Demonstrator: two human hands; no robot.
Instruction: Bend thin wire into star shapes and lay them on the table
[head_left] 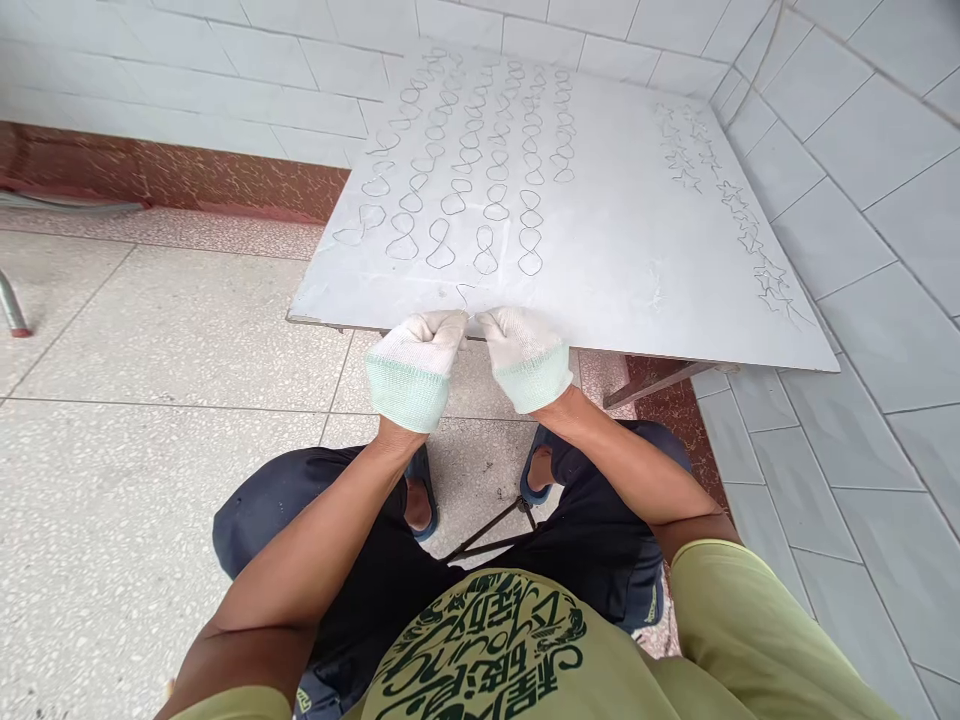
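My left hand (421, 350) and my right hand (523, 345), both in white knitted gloves with pale green cuffs, meet at the front edge of the white board (615, 270). Fingers and thumbs are pinched together on a piece of thin dark wire (465, 291). A bent end of it rises above the fingertips; the rest is hidden by the gloves. Just beyond lie rows of thin figure-eight loops, the closest being a figure-eight loop (486, 228) and another figure-eight loop (530, 268).
Chains of star-shaped outlines (750, 236) lie along the board's right side. A tiled wall (862, 240) borders the board at the right and back. Beneath the board a wooden support (652, 383) shows. A metal leg (11, 308) stands on the speckled floor (150, 330) at far left.
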